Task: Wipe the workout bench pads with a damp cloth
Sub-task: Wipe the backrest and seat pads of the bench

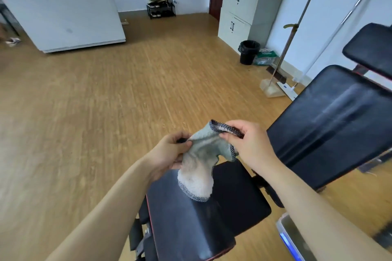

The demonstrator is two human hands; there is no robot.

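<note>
A grey-and-white fluffy cloth (201, 161) with a dark checked border hangs in the air above the bench's black seat pad (233, 203). My left hand (169, 152) pinches the cloth's left edge. My right hand (248, 142) pinches its upper border, stretching the top edge between both hands. The cloth's lower end droops close over the seat pad. The long black back pad (331, 125) slopes up to the right, and a smaller black head pad (373, 48) sits above it.
Wooden floor spreads to the left and ahead. A mop and a broom (290, 40) lean on the right wall beside a black bin (248, 52). Grey cabinets (239, 6) stand behind. A white partition (63, 12) stands far left. A white device (290, 237) lies bottom right.
</note>
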